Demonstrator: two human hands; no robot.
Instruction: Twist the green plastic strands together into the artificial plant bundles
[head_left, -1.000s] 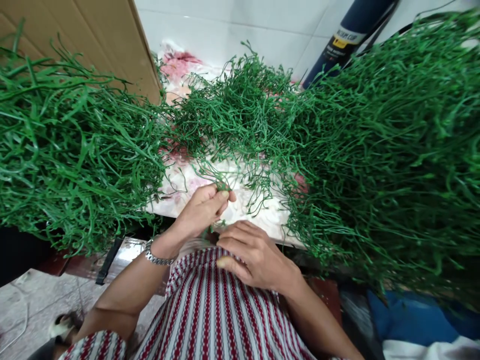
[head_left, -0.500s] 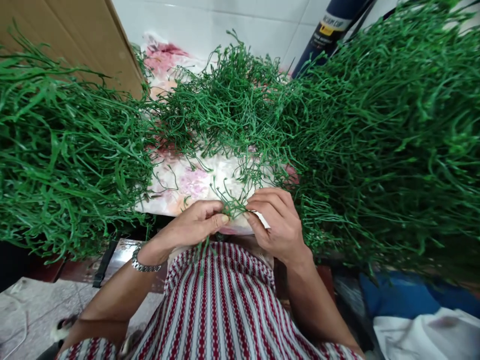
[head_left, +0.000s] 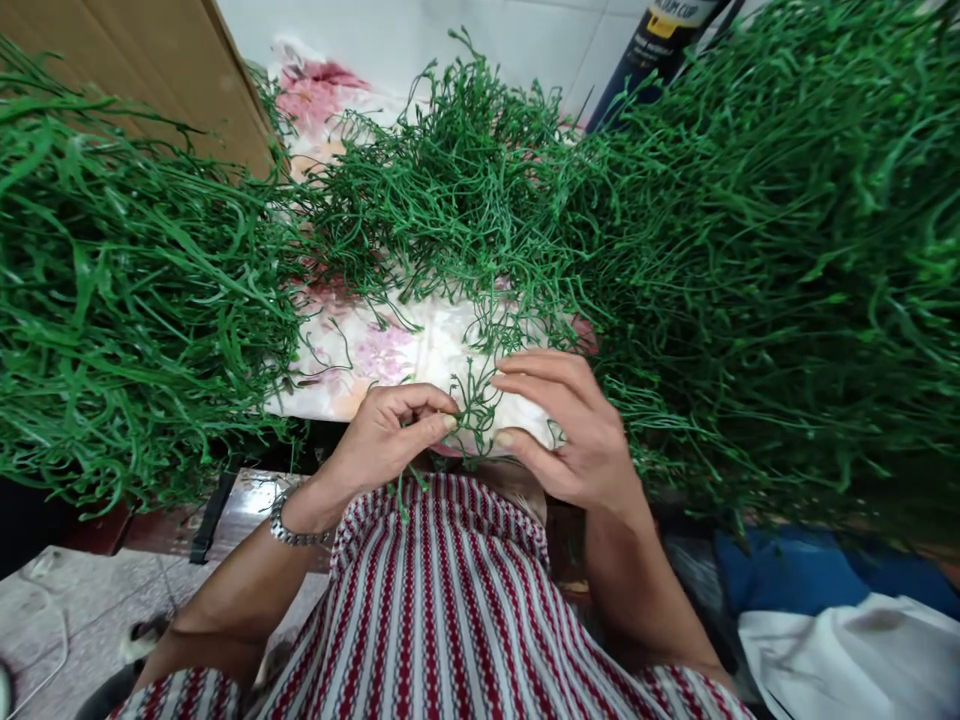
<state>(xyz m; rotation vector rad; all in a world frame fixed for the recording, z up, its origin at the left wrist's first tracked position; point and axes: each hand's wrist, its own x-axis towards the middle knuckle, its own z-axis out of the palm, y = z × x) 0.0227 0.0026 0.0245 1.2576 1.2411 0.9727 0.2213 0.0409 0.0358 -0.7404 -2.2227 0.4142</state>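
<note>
Single head-worn camera, close above the red-and-white striped fabric garment, faces forward and down across the white, floral-patterned tabletop.

three green stem heaps are lying on and beside the flowered cloth. two hands are hovering at its front; one box and one cylinder are standing behind.

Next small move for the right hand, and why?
Probably close the right hand's thumb and fingers lightly on the green sprigs. The left hand already pinches them between thumb and fingers, while the right's thumb and fingers are spread beside them, so a second grip looks like a short move away.
</note>
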